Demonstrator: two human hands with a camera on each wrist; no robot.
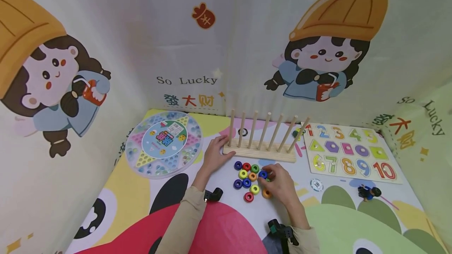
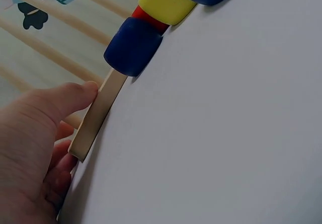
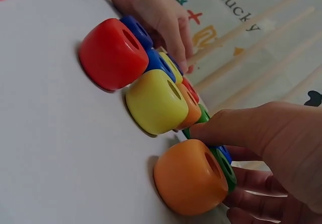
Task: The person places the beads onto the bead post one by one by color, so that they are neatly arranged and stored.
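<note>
A wooden peg rack with several upright pegs stands on the printed mat. My left hand grips the left end of its base, thumb on the edge. In front of the rack lies a cluster of coloured rings. My right hand is at the cluster's right side, thumb and curled fingers round a green ring with a blue one against it. An orange ring lies right beside that hand, with a yellow ring and a red ring farther off.
A round marble game board lies left of the rack, and a number puzzle board to its right. A small white disc and a little dark toy sit on the mat at the right. Printed fabric walls enclose three sides.
</note>
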